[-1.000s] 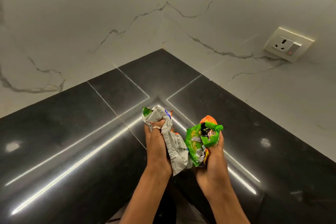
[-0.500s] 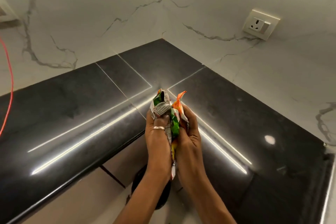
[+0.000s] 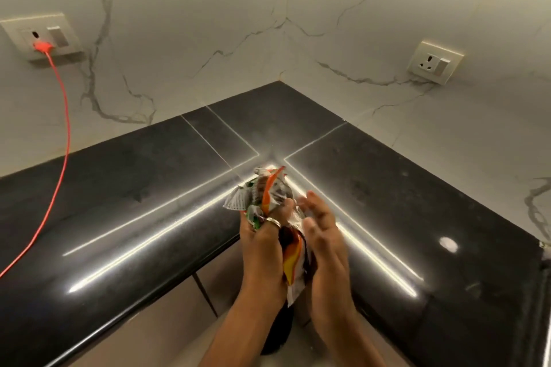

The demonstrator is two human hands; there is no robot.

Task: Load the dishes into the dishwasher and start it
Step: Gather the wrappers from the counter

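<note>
Zero dishes, zero dishwasher seen (loading likely not begun). Gripping crumpled wrappers [image 3: 262, 191] with left hand [image 3: 262, 250] over table [image 3: 119, 202] edge; right hand [image 3: 325, 235] spread open just beside.

Left hand [image 3: 262, 250]: plain shiny metal ring [image 3: 273, 222] on one finger. Right hand [image 3: 325, 244] bare. Left forearm [image 3: 238, 334], right forearm [image 3: 348, 337] bare to frame edge.

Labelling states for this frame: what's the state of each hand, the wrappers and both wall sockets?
snack wrappers: crumpled, bunched into one wad.
left hand: gripping the snack wrappers.
right hand: open, fingers spread beside them.
left wall socket: orange plug inserted.
right wall socket: nothing plugged in.
</note>
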